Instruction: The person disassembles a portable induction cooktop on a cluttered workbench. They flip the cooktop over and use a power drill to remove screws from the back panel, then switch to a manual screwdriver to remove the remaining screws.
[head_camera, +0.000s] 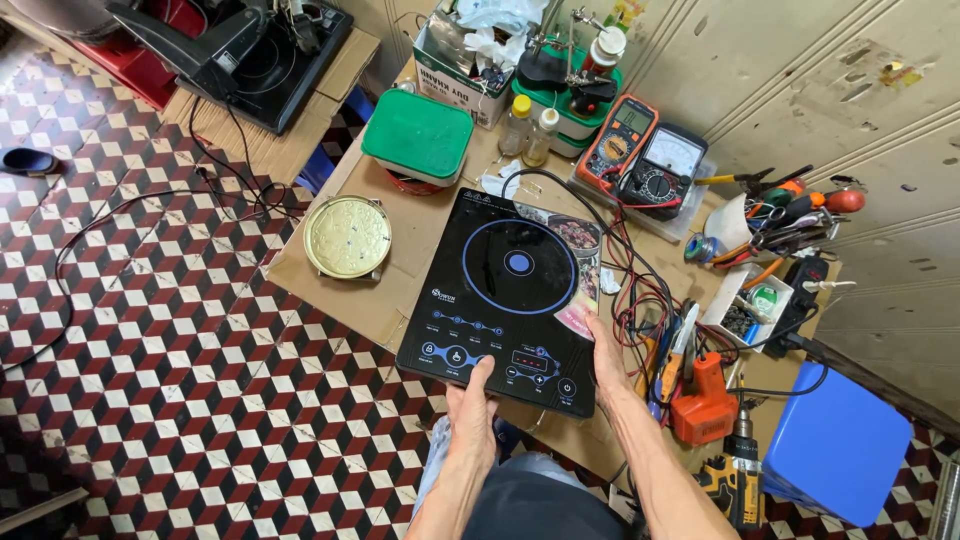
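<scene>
second cooktop (262, 50) cut by top edge, drill (738, 480) partly hidden

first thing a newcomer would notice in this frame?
The black induction cooktop with its blue ring, mid-bench on cardboard, the left hand on its near edge and the right hand on its right edge. Behind it sit two multimeters and a green-lidded box; a round brass-coloured disc lies to the left.

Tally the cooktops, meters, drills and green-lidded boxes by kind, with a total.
Black induction cooktops: 2, one under both hands, one on the floor.
Meters: 2, orange and black.
Cordless drills: 2, orange and yellow.
Green-lidded boxes: 2, and.
Total: 8
</scene>
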